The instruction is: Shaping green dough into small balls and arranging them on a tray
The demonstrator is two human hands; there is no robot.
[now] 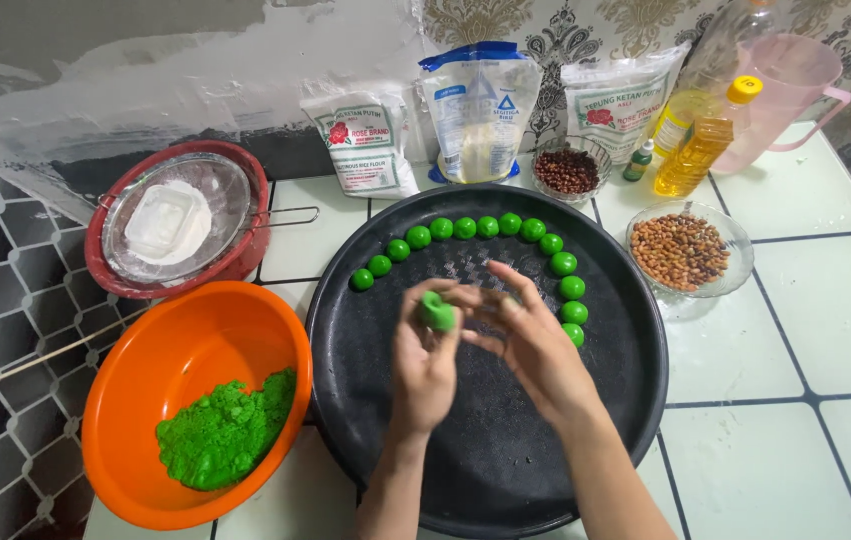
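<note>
Above the black tray [636,400], left hand [424,365] cups a green dough lump [437,313] (unfinished ball); right hand [531,340] open-fingered, fingertips touching it.

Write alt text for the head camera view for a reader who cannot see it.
Two bare hands, left hand and right hand, shape a green dough piece over a round black tray edged with an arc of green dough balls. An orange bowl of green dough sits to the left; flour bags, peanuts and oil bottle stand behind.
</note>
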